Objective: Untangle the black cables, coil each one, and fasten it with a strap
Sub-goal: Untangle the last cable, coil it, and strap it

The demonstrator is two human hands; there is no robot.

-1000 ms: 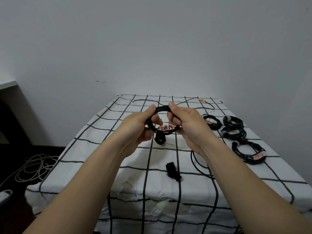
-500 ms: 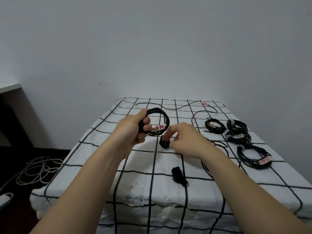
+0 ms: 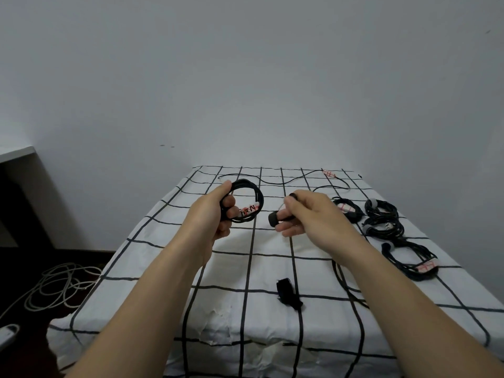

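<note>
My left hand (image 3: 211, 214) grips a coiled black cable (image 3: 252, 196) with a white and red label, held above the checked table (image 3: 240, 268). My right hand (image 3: 308, 212) pinches a small rolled black strap (image 3: 274, 219) just to the right of the coil, apart from it. Another black strap (image 3: 287, 294) lies on the cloth near the front. A loose black cable (image 3: 289, 178) runs across the far end of the table. Several coiled, fastened black cables (image 3: 381, 222) lie along the right side.
A loose loop of black cable (image 3: 341, 276) lies under my right forearm. Pale cables (image 3: 54, 287) are heaped on the dark floor at the left. A white shelf edge (image 3: 16, 154) juts from the left wall. The table's far end meets the grey wall.
My right hand let go of the coil, dropped to the table, and now holds a rolled strap lifted off the cloth. My left hand keeps the coil and has shifted left.
</note>
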